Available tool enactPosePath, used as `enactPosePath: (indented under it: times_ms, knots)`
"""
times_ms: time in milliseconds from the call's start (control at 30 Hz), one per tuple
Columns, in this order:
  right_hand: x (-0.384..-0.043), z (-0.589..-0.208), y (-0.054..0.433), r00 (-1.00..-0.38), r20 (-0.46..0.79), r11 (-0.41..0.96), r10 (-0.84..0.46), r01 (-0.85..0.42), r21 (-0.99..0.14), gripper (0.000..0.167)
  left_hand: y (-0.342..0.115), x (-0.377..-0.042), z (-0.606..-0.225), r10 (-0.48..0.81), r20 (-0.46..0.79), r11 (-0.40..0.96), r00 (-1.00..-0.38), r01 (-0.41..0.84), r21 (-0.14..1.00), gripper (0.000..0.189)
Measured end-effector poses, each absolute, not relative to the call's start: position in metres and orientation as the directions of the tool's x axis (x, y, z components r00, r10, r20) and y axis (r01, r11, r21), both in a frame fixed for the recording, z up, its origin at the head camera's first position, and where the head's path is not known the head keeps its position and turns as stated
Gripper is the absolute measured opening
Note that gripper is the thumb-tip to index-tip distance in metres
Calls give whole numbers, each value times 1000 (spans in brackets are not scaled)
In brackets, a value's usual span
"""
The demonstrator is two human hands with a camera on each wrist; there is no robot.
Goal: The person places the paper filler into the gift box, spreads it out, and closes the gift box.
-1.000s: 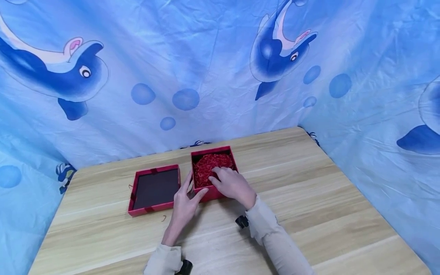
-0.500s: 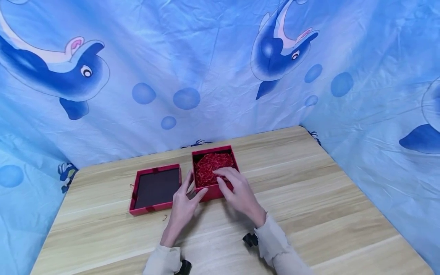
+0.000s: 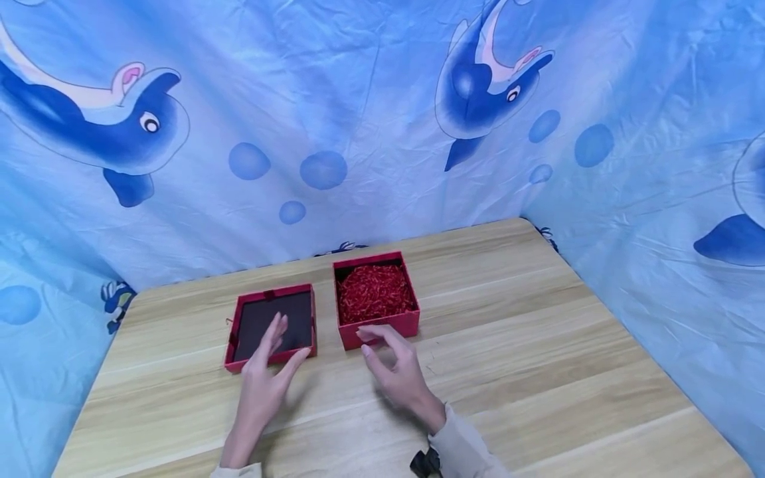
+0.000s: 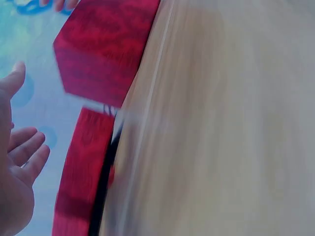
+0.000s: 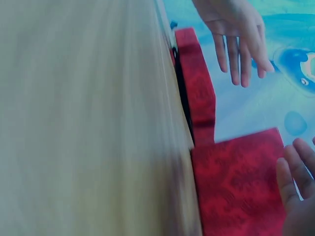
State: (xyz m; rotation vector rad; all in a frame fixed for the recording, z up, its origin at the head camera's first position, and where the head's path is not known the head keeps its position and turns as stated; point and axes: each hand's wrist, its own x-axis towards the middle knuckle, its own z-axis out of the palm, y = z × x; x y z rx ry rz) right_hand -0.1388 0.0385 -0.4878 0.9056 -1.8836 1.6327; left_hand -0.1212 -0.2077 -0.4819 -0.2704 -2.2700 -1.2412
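A red square box (image 3: 394, 324), filled with red shredded paper (image 3: 376, 292), stands upright on the table. To its left lies its red lid (image 3: 240, 365), inside facing up, lined in black. My left hand (image 3: 263, 382) hovers over the lid's near edge, fingers extended and thumb spread, holding nothing. In front of the box is my right hand (image 3: 399, 372), its fingers loosely bent and bare of any object. The left wrist view shows the patterned side of the box (image 4: 101, 54) and the lid edge (image 4: 83, 172). Both hands appear in the right wrist view, apart from the red sides.
The wood-grain table (image 3: 538, 358) reaches back to a blue dolphin-print curtain (image 3: 370, 133) along its far and right sides. A black wrist camera (image 3: 425, 463) sits at the right sleeve.
My right hand has drawn out of the shredded paper toward the box's front. My left hand has let go of the box's left side and moved left over the lid.
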Motion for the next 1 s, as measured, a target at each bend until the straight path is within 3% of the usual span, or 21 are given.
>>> enactPosePath:
  times_ms: [167,600,1000]
  knots:
    - [-132,-492,26,-716,655,44,-241,-682,-730,43,-233,-104,-484,-122,514,614,-849,342,711,98]
    - [-122,-503,-9,-777,494,83,-390,-564,-822,55,-273,-93,-496,-225,461,664,-858,211,717,104]
    - [-133,-512,-46,-836,420,169,-353,-498,-851,70,-291,-98,-498,-240,308,642,-921,87,761,104]
